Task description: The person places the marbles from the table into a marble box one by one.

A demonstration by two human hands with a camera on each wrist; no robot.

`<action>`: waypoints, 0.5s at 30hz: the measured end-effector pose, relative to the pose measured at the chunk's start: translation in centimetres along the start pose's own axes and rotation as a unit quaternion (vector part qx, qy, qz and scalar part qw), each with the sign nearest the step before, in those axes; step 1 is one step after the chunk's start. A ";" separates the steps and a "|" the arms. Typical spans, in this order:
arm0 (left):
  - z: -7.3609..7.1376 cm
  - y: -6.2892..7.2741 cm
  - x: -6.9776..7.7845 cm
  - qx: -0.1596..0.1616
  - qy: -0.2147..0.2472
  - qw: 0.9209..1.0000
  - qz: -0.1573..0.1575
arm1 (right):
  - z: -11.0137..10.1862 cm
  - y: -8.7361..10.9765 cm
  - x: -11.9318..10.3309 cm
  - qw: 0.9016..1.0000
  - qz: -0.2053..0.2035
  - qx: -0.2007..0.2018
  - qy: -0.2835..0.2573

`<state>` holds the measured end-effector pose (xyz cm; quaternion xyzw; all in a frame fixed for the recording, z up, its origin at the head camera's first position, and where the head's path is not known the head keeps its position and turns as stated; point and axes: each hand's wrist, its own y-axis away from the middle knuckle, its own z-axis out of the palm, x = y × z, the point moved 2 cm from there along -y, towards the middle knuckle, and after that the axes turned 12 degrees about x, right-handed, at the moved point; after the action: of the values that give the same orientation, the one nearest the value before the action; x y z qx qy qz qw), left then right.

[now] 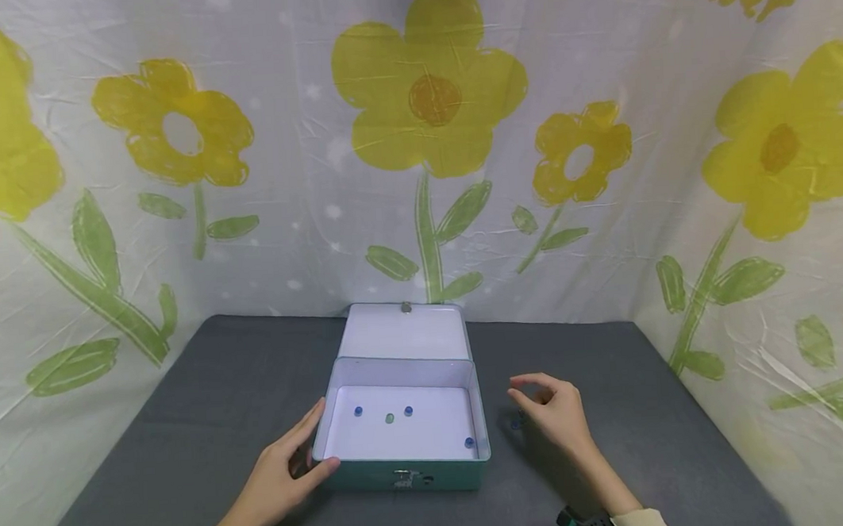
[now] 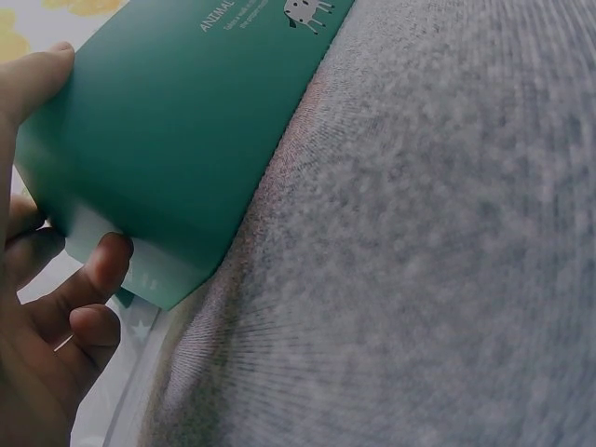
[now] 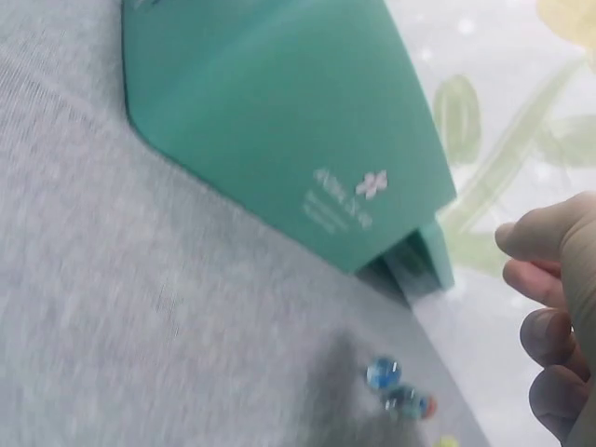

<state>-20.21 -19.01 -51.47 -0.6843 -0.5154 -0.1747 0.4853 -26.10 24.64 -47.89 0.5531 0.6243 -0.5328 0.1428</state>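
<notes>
My left hand [image 1: 285, 465] steadies the left side of a green metal box [image 1: 443, 475], thumb at its front corner and fingers along the wall. In the left wrist view fingertips meet the green side [image 2: 177, 140]. Inside the white interior lie a few glass marbles: a blue marble [image 1: 358, 411], a green marble [image 1: 390, 418], another blue marble [image 1: 408, 411], and one blue marble [image 1: 469, 442] at the right wall. Right of the box hovers my right hand [image 1: 558, 415], thumb and forefinger curved toward each other, nothing visible between them. Beneath it, a blue marble [image 3: 383, 372] sits on the cloth.
The box lid [image 1: 404, 333] stands tipped back behind the box, its clasp at the top edge. More marbles [image 3: 410, 403] lie beside the blue one on the grey tablecloth [image 1: 255, 367]. A flower-printed curtain [image 1: 306, 245] closes off the back and sides.
</notes>
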 end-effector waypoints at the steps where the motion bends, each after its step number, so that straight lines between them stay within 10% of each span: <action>1: 0.0 0.0 0.0 0.000 0.001 1.000 0.001 | -0.2 0.1 0.2 1.000 0.007 0.001 0.003; 15: 0.0 0.0 0.0 -0.004 0.013 1.000 0.001 | -1.7 1.4 3.6 0.998 0.037 0.004 0.059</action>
<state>-20.18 -19.04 -51.47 -0.6845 -0.5074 -0.1850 0.4897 -25.45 27.71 -50.71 0.6067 0.6086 -0.4964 0.1231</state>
